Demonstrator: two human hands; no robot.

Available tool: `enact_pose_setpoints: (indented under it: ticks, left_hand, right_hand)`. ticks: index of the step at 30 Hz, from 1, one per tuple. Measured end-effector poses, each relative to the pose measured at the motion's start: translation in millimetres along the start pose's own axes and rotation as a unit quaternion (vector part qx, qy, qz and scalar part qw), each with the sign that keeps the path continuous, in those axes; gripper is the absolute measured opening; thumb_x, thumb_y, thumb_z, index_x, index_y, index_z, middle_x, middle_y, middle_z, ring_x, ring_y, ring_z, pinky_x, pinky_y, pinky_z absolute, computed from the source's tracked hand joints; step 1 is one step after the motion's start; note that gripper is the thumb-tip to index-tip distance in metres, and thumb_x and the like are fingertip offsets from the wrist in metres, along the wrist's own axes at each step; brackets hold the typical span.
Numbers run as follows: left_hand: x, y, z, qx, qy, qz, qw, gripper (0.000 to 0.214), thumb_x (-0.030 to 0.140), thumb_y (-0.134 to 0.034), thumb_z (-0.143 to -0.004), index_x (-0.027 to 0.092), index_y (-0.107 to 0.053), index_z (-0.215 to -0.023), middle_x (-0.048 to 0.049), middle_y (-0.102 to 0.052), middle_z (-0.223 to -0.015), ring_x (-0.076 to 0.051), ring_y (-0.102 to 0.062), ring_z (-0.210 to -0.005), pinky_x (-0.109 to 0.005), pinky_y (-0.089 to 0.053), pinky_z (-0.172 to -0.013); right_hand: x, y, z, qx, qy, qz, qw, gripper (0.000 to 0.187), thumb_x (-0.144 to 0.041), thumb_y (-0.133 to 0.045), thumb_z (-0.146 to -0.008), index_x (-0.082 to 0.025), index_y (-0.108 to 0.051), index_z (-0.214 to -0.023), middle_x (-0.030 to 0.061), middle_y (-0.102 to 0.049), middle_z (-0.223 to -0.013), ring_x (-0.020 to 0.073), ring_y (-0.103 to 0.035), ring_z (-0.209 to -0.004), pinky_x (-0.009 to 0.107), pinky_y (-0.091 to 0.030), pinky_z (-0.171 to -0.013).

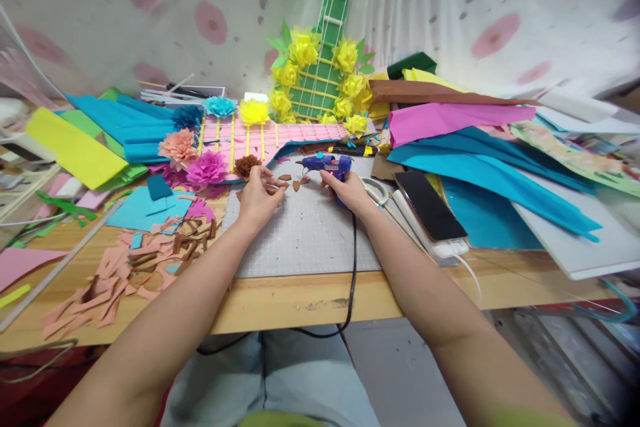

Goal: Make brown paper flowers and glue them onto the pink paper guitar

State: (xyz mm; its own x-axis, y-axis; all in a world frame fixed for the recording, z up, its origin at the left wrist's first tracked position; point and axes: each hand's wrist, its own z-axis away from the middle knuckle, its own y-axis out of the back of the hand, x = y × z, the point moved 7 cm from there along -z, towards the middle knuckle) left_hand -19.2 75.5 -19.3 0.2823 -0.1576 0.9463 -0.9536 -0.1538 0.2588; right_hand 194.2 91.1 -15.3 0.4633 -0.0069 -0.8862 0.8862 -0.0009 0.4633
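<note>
In the head view, my right hand (350, 192) is wrapped around a blue hot glue gun (320, 163), whose nozzle points left. A black cord runs down from it over the table edge. My left hand (261, 199) is closed in a pinch, with a small brown paper petal (284, 186) at its fingertips. A few more brown petals (297, 185) lie on the grey cutting mat (300, 240) between my hands. Just behind my left hand sits a brown paper flower (247, 165), beside magenta (206, 170) and peach paper flowers (179, 148).
A green paper guitar neck (336, 3) with yellow flowers (303, 47) stands at the back. Peach and brown paper scraps (113, 273) cover the left side. At right lie a phone (430, 205), a white power strip (420, 227), scissors (376, 192) and blue paper sheets (505, 180).
</note>
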Motion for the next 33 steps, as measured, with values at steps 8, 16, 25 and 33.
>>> enact_pose_setpoints:
  ticks: [8, 16, 25, 33]
  left_hand:
    - [22.4, 31.4, -0.9, 0.141, -0.096, 0.107, 0.980, 0.037, 0.018, -0.065, -0.065, 0.024, -0.035, -0.087, 0.0042, -0.060, -0.076, -0.012, -0.065, -0.068, -0.026, -0.052, -0.061]
    - [29.3, 75.8, -6.9, 0.277, -0.098, 0.205, 0.934, 0.040, 0.020, -0.072, -0.062, 0.025, -0.036, -0.080, 0.0033, -0.061, -0.078, -0.015, -0.066, -0.084, -0.032, -0.050, -0.071]
    - [19.8, 48.1, -4.6, 0.199, 0.040, 0.283, 0.937, 0.044, 0.028, -0.075, -0.053, 0.023, -0.036, -0.074, 0.0058, -0.058, -0.065, -0.010, -0.059, -0.059, -0.021, -0.036, -0.046]
    - [10.0, 18.0, 12.7, 0.179, 0.164, 0.385, 0.891, 0.048, 0.021, -0.076, -0.047, 0.021, -0.037, -0.076, 0.0136, -0.045, -0.050, -0.001, -0.032, -0.035, -0.017, -0.018, -0.036]
  right_hand:
    - [14.1, 17.1, -12.5, 0.117, -0.045, 0.139, 0.982, 0.055, -0.067, -0.052, -0.074, -0.016, -0.068, -0.086, 0.0145, -0.070, -0.083, 0.0308, -0.066, -0.088, 0.042, -0.048, -0.080]
    - [-8.5, 34.4, -2.8, 0.219, 0.074, 0.123, 0.965, 0.065, -0.058, -0.064, -0.069, -0.017, -0.050, -0.117, 0.0135, -0.062, -0.109, 0.0270, -0.058, -0.101, 0.044, -0.045, -0.089]
    - [-79.7, 5.2, 35.0, 0.188, 0.218, -0.045, 0.957, 0.021, -0.039, -0.056, -0.081, -0.022, -0.054, -0.092, 0.0062, -0.058, -0.098, 0.0177, -0.055, -0.092, 0.036, -0.045, -0.087]
    - [-72.5, -107.4, 9.5, -0.162, -0.084, -0.431, 0.884, 0.021, -0.023, -0.072, -0.065, -0.018, -0.057, -0.079, -0.0030, -0.061, -0.076, 0.0079, -0.057, -0.067, 0.021, -0.046, -0.062]
